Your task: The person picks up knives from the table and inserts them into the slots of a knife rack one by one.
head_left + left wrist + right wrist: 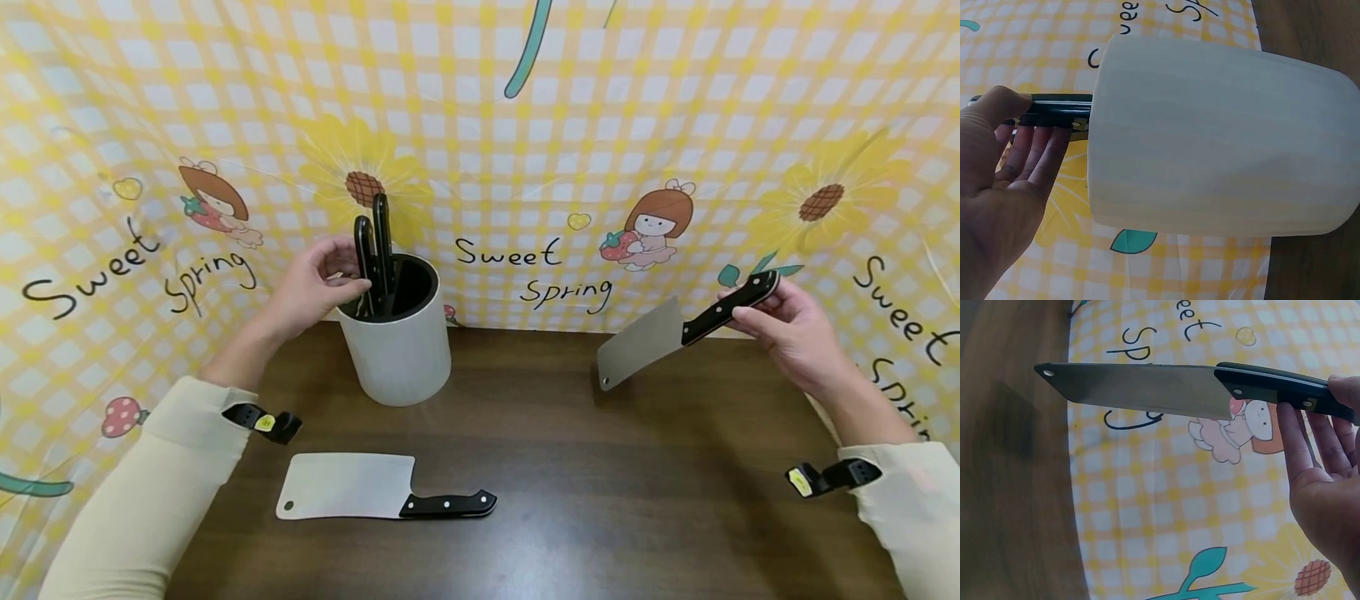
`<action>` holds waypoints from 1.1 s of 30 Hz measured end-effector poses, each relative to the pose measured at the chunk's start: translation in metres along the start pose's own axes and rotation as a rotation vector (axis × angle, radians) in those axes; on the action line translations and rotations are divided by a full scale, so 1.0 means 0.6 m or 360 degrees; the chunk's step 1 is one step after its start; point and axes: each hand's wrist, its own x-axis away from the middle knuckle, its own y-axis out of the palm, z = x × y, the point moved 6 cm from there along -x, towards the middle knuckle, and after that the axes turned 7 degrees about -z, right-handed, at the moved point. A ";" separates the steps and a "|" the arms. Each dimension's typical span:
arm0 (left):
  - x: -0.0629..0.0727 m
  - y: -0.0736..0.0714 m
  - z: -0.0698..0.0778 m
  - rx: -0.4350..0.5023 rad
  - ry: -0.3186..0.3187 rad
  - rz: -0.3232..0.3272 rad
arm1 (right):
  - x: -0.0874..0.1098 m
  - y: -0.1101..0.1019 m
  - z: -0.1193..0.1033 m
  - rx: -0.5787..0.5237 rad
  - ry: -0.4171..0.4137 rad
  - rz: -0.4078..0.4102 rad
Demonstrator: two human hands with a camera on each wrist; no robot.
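At the white cylindrical knife holder, my left hand pinches a black-handled knife between thumb and fingers. That knife's blade is hidden inside the holder. Another black handle rises right beside it in the holder's dark opening. Over on the right, my right hand grips a cleaver by its black riveted handle. Its broad blade slants down to the left, and in the right wrist view the blade is in the air before the patterned cloth.
A second cleaver lies flat on the dark wooden table, in front of the holder, its handle pointing right. A yellow checked cloth with printed figures hangs behind the table and at both sides.
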 end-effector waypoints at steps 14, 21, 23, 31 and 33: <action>0.004 0.000 0.000 0.0000 -0.0003 0.0000 | -0.011 0.027 -0.038 0.0061 0.0020 -0.0030; 0.017 -0.018 0.012 0.0204 0.0088 0.0162 | -0.018 0.047 -0.056 0.0144 0.0016 -0.0052; 0.024 -0.024 0.022 0.0250 0.0128 0.0236 | -0.019 0.054 -0.061 0.0161 0.0016 -0.0066; 0.034 -0.007 0.085 0.0357 0.0289 0.0243 | -0.031 0.076 -0.073 0.0230 0.0062 -0.0025; 0.033 0.005 0.101 0.0349 0.0291 0.0196 | -0.036 0.083 -0.073 0.0246 0.0074 -0.0017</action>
